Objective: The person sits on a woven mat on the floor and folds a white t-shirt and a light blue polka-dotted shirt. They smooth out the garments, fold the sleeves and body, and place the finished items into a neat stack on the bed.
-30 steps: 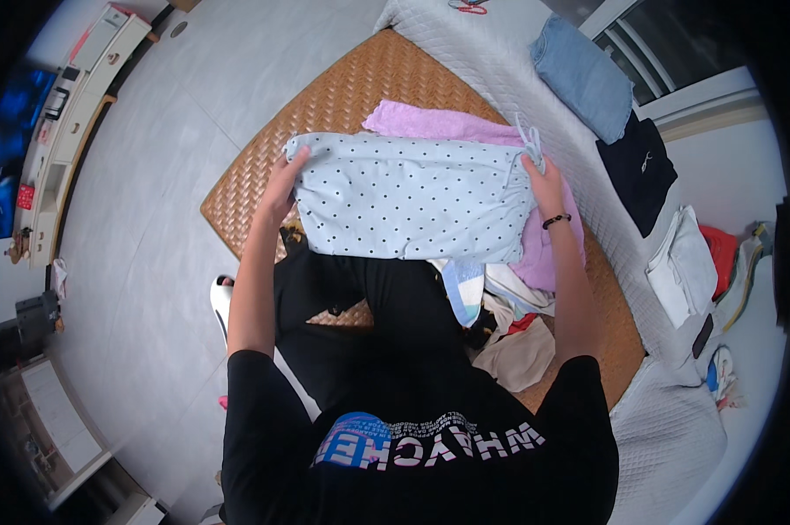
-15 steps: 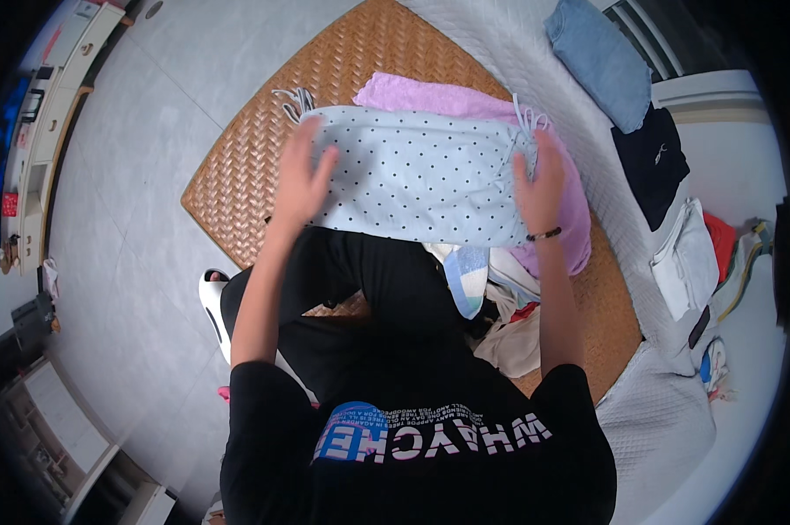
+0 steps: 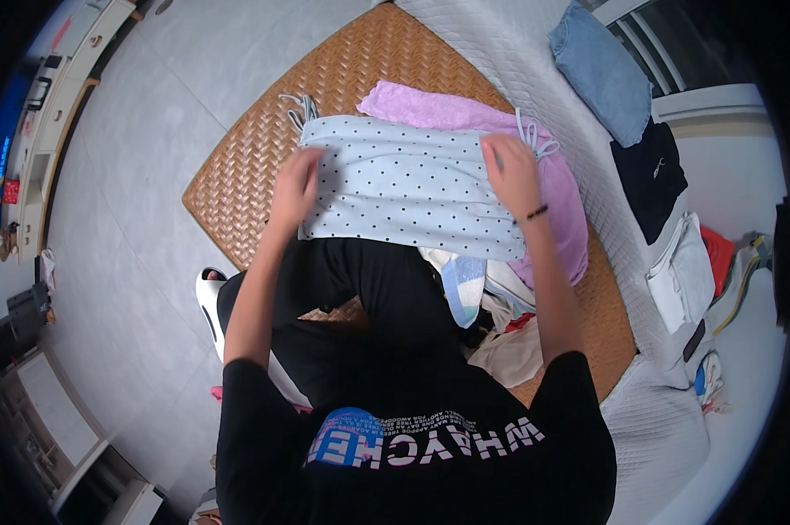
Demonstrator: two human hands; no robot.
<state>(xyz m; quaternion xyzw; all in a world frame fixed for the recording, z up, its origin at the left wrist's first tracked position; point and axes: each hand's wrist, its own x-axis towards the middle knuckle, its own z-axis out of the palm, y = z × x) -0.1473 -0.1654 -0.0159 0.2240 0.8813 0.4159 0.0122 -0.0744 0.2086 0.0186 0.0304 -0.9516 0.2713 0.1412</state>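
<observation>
A light blue polka-dot garment (image 3: 404,184) with thin tie strings at both upper corners lies spread across my lap and the woven mat. At its left side my left hand (image 3: 297,185) is closed, with fingertips bent onto the cloth near the upper left corner. My right hand (image 3: 512,175) pinches the cloth by the upper right edge, where the fabric wrinkles; a dark bracelet circles that wrist. Behind and right of the garment a pink cloth (image 3: 563,206) shows from underneath. Below its right end is a pile of mixed clothes (image 3: 504,346), partly hidden by my right forearm.
The brown woven mat (image 3: 237,188) lies under the clothes. Along the right, a pale quilted cover (image 3: 579,149) bears folded jeans (image 3: 601,79), a folded black garment (image 3: 649,175) and white folded cloth (image 3: 682,276). A drawer cabinet (image 3: 49,131) stands far left.
Both hands were spread open over the garment's ends; now their fingers have closed on it. My right hand has moved inward to the left, and the cloth has shifted slightly toward me.
</observation>
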